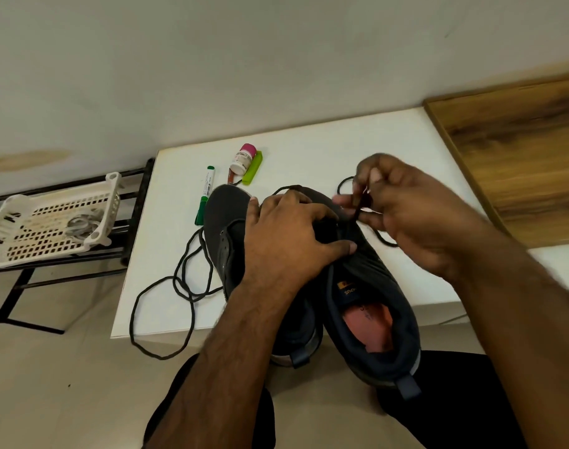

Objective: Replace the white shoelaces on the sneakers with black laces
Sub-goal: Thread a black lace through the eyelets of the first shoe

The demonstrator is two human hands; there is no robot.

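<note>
Two dark grey sneakers lie side by side on the white table [309,147], heels toward me. My left hand [289,238] presses down on the right sneaker [370,306] at its tongue, fingers curled over the eyelets. My right hand [403,209] pinches a black lace [360,209] just above that shoe's front eyelets; the lace loops behind the toe and trails off to the right. The left sneaker [221,228] has bare eyelets. A second black lace [179,283] lies in loose loops left of it and hangs over the table's front edge. No white laces are visible on the shoes.
A green marker [205,196], a small white bottle with a pink cap [242,158] and a lime-green object [253,168] lie behind the shoes. A white plastic basket [53,218] sits on a black metal rack at left. A wooden surface [519,150] borders the table at right.
</note>
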